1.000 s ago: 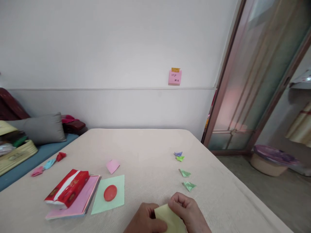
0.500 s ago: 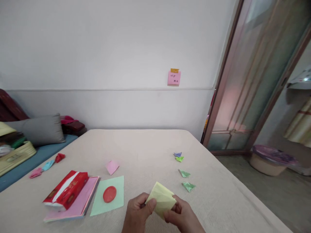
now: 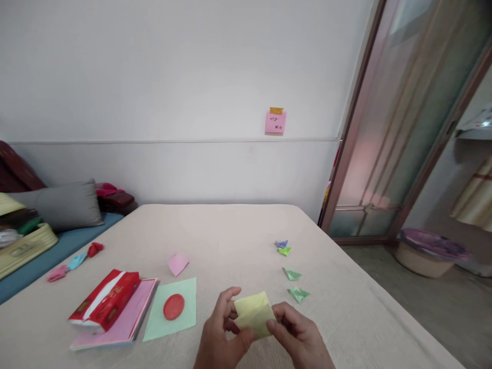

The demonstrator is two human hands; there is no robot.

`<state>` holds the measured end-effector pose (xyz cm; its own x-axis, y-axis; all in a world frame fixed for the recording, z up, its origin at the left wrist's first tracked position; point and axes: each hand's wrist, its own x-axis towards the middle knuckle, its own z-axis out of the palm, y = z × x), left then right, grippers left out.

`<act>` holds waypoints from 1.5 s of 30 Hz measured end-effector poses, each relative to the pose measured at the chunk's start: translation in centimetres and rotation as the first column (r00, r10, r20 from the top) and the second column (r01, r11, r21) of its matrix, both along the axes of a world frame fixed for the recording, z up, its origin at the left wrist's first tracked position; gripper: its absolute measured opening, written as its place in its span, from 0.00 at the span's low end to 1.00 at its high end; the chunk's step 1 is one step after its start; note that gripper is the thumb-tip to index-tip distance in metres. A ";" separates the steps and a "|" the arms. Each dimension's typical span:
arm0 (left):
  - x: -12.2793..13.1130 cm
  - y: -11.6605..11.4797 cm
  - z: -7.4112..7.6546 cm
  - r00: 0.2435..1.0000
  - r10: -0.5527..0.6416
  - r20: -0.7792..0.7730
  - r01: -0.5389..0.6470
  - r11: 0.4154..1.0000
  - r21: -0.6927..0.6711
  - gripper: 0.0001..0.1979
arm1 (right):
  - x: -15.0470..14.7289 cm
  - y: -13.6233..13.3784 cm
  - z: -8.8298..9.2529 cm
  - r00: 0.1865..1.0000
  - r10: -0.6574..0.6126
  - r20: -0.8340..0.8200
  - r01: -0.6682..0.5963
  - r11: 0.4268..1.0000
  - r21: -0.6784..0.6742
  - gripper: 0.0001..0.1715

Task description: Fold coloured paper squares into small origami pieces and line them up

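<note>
Both my hands hold a folded pale yellow paper [image 3: 252,315] just above the near edge of the beige table [image 3: 230,230]. My left hand [image 3: 221,335] grips its left side, thumb under and fingers curled over the top. My right hand [image 3: 298,338] pinches its right edge. Several small folded paper figures lie to the right: a green one [image 3: 299,294] nearest my right hand, another green one [image 3: 292,274], a lime one [image 3: 285,251] and a purple one [image 3: 282,244].
A red disc [image 3: 173,306] rests on a light green sheet [image 3: 184,320]. To its left a red packet [image 3: 105,299] lies on a pink paper stack [image 3: 126,323]. A small pink folded paper [image 3: 178,263] sits behind. Red, blue and pink folded pieces [image 3: 75,260] lie at the table's left edge.
The yellow paper went from low between my hands, to raised and tilted, to now lower and folded more squarely. My left fingers have moved over its top edge.
</note>
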<state>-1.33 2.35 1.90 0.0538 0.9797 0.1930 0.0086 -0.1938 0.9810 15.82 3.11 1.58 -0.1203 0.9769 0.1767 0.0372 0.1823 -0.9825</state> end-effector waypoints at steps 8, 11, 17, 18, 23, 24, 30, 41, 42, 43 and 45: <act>-0.6 0.0 -1.2 0.998 -0.049 0.035 0.042 0.984 0.175 0.18 | 0.5 -0.5 1.7 0.998 0.031 0.055 -0.029 0.999 -0.029 0.13; -0.7 0.1 -1.5 0.999 -0.040 -0.012 0.042 0.984 0.174 0.10 | 0.3 -0.6 1.8 1.000 0.023 0.017 -0.021 0.997 -0.071 0.12; -0.6 0.4 -1.7 0.967 -0.171 0.189 0.164 0.985 0.050 0.11 | -0.1 -0.2 0.9 0.989 0.019 -0.148 -0.045 0.984 -0.170 0.15; -0.6 0.5 -1.6 0.949 -0.198 0.246 0.200 0.980 0.016 0.12 | -0.1 -0.1 0.8 0.986 0.025 -0.164 -0.054 0.982 -0.179 0.15; -0.9 0.6 -1.1 0.967 -0.191 0.169 0.188 0.982 0.030 0.08 | 0.0 -0.1 1.2 0.986 0.041 -0.161 -0.063 0.988 -0.139 0.11; -1.0 0.6 -1.0 0.984 -0.157 0.087 0.149 0.985 0.088 0.06 | -0.1 -0.2 1.3 0.986 0.036 -0.164 -0.056 0.991 -0.118 0.09; -0.8 0.5 -0.7 0.989 -0.049 -0.138 0.092 0.941 0.324 0.07 | -0.5 -0.9 1.3 0.995 -0.058 -0.080 0.064 0.995 0.078 0.08; -0.7 0.3 -0.4 0.998 -0.053 -0.040 0.062 0.956 0.288 0.07 | -0.7 -1.5 1.1 0.966 -0.096 0.242 -0.017 0.905 0.426 0.09; -0.7 0.4 -0.4 0.998 -0.055 -0.038 0.063 0.957 0.283 0.06 | -0.7 -1.5 1.0 0.966 -0.109 0.234 -0.007 0.896 0.445 0.09; -0.7 0.4 -0.5 0.998 -0.056 -0.037 0.064 0.959 0.278 0.06 | -0.7 -1.5 0.9 0.967 -0.122 0.223 0.005 0.887 0.462 0.09; -0.7 0.4 -0.7 0.998 -0.056 -0.037 0.064 0.962 0.266 0.05 | -0.8 -1.4 0.6 0.968 -0.140 0.208 0.021 0.871 0.491 0.08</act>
